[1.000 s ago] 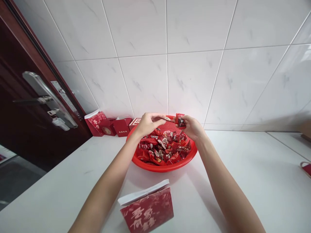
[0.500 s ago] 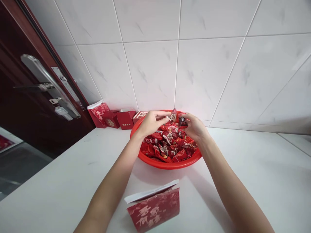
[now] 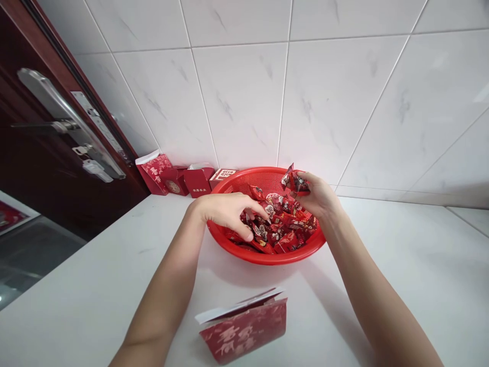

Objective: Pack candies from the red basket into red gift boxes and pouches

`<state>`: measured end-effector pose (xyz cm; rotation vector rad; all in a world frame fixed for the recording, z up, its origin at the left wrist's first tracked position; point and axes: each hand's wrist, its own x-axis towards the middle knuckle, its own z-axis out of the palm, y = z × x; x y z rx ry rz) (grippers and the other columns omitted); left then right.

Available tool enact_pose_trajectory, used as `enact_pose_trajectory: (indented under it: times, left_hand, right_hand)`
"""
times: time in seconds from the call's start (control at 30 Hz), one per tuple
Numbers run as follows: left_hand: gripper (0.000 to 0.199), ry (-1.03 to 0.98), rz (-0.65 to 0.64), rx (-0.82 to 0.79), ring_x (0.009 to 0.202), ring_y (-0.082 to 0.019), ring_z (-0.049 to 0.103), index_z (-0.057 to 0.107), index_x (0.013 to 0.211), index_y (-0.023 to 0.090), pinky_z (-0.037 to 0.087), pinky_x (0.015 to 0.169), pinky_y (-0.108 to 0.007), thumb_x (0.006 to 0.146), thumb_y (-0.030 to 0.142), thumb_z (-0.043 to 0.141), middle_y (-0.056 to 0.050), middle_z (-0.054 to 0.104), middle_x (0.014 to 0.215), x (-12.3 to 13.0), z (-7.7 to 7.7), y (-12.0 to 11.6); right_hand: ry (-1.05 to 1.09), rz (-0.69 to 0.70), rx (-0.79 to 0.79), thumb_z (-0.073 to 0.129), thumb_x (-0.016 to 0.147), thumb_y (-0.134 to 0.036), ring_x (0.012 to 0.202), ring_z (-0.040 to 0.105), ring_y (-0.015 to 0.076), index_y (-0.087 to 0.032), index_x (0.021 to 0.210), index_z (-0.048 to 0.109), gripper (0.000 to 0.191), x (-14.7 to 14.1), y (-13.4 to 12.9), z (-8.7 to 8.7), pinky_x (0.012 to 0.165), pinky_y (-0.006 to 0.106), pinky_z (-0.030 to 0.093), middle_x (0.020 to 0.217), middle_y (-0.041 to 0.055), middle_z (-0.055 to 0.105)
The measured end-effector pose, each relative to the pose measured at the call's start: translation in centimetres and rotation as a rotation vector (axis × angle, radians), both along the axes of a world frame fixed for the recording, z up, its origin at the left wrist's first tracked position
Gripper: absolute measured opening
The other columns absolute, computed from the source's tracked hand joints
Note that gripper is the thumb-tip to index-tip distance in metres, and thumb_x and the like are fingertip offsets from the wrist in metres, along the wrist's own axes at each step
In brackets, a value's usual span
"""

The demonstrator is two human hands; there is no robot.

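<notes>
A red plastic basket (image 3: 267, 259) with perforated sides holds a pile of wrapped candies (image 3: 287, 241) in red and dark wrappers. My left hand (image 3: 225, 210) reaches over its left side, thumb and fingers apart and nothing gripped. The fingertips are just at the candies; whether they touch is hard to tell. Above the basket's right side, my right hand (image 3: 320, 196) is closed around wrapped candies (image 3: 297, 183), how many I cannot make out. Closer to me stands a red paper gift box (image 3: 248, 331) with pale lettering, its top open.
Along the tiled wall (image 3: 237, 102), left of the basket, stand several small red boxes (image 3: 198, 182). A dark red door (image 3: 42, 168) with a metal handle (image 3: 69, 120) and keys is at the left. Everything rests on a white tabletop (image 3: 401, 265).
My left hand has come away from the right hand and moved down and left over the pile. The right hand has shifted slightly right, with candies now bunched in it.
</notes>
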<state>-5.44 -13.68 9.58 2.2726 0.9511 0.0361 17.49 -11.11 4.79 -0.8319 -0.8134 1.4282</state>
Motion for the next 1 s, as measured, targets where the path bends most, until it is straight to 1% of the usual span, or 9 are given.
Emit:
enact_pose_trajectory:
  times: [0.1,0.17,0.33,0.43,0.57,0.73,0.87,0.93,1.0]
  left_hand:
    - [0.068,0.071,-0.009,-0.086,0.107,-0.024,0.072,0.076,0.123,0.031,0.052,0.083,-0.021,0.056,0.019,0.087,-0.001,0.075,0.126,0.3,-0.7,0.2]
    - [0.062,0.114,0.002,-0.064,0.104,-0.024,0.072,0.079,0.115,0.029,0.050,0.079,-0.021,0.055,0.017,0.087,-0.001,0.077,0.119,0.8,-1.5,0.6]
    - [0.015,0.132,0.042,0.039,0.075,-0.018,0.067,0.083,0.087,0.024,0.042,0.064,-0.021,0.074,0.025,0.075,0.000,0.078,0.084,1.8,-2.7,1.4]
    - [0.010,0.123,0.043,0.057,0.066,-0.016,0.062,0.079,0.081,0.023,0.039,0.062,-0.023,0.080,0.025,0.070,0.001,0.074,0.074,1.7,-2.8,1.6]
    - [0.021,0.138,0.068,0.108,0.063,-0.017,0.057,0.073,0.075,0.021,0.036,0.060,-0.026,0.087,0.032,0.060,0.000,0.069,0.070,1.3,-2.7,1.9]
    - [0.029,0.089,0.214,0.232,0.062,-0.018,0.056,0.071,0.081,0.020,0.035,0.058,-0.027,0.092,0.038,0.051,-0.001,0.069,0.073,0.8,-2.4,2.2]
    - [0.030,0.097,0.310,0.289,0.063,-0.019,0.059,0.074,0.088,0.020,0.039,0.061,-0.028,0.094,0.039,0.051,-0.001,0.068,0.071,0.8,-2.5,2.3]
    - [0.028,0.094,0.411,0.362,0.074,-0.021,0.065,0.074,0.105,0.020,0.043,0.067,-0.028,0.091,0.038,0.057,-0.003,0.073,0.085,0.7,-2.7,2.4]
    - [0.037,0.076,0.501,0.464,0.092,-0.025,0.068,0.071,0.121,0.020,0.047,0.077,-0.030,0.087,0.034,0.064,-0.008,0.074,0.108,0.5,-2.5,2.3]
  right_hand:
    - [-0.015,0.000,0.003,0.072,0.074,-0.021,0.076,0.069,0.0210,-0.021,0.072,0.063,0.010,0.6,0.3,-0.1,0.060,0.029,0.053,0.070,0.0030,0.071]
    - [-0.022,0.008,0.003,0.072,0.074,-0.022,0.076,0.069,0.0211,-0.022,0.072,0.063,0.010,0.7,0.4,-0.1,0.058,0.029,0.053,0.070,0.0032,0.071]
    - [-0.036,0.035,0.010,0.073,0.075,-0.023,0.075,0.069,0.0217,-0.022,0.072,0.063,0.011,0.9,0.6,-0.2,0.059,0.030,0.053,0.071,0.0039,0.072]
    - [-0.029,0.032,0.007,0.073,0.075,-0.022,0.073,0.069,0.0209,-0.021,0.072,0.063,0.010,1.1,0.8,-0.3,0.059,0.031,0.053,0.070,0.0040,0.071]
    - [-0.035,0.018,0.004,0.073,0.076,-0.022,0.070,0.068,0.0202,-0.021,0.071,0.063,0.011,1.2,1.0,-0.5,0.058,0.030,0.053,0.070,0.0040,0.070]
    - [-0.028,-0.003,0.001,0.074,0.076,-0.023,0.069,0.066,0.0200,-0.022,0.071,0.062,0.013,1.4,1.1,-0.6,0.058,0.031,0.055,0.068,0.0027,0.069]
    - [-0.013,-0.030,-0.039,0.072,0.077,-0.018,0.069,0.065,0.0180,-0.022,0.070,0.062,0.012,1.4,0.9,-0.2,0.061,0.030,0.057,0.069,0.0020,0.068]
    - [0.005,-0.051,-0.075,0.068,0.078,-0.014,0.069,0.064,0.0168,-0.021,0.069,0.063,0.013,1.2,0.6,0.2,0.065,0.031,0.059,0.068,0.0015,0.067]
    - [0.033,-0.077,-0.120,0.064,0.080,-0.011,0.070,0.064,0.0160,-0.020,0.067,0.063,0.016,0.8,0.1,0.8,0.069,0.032,0.061,0.065,0.0009,0.066]
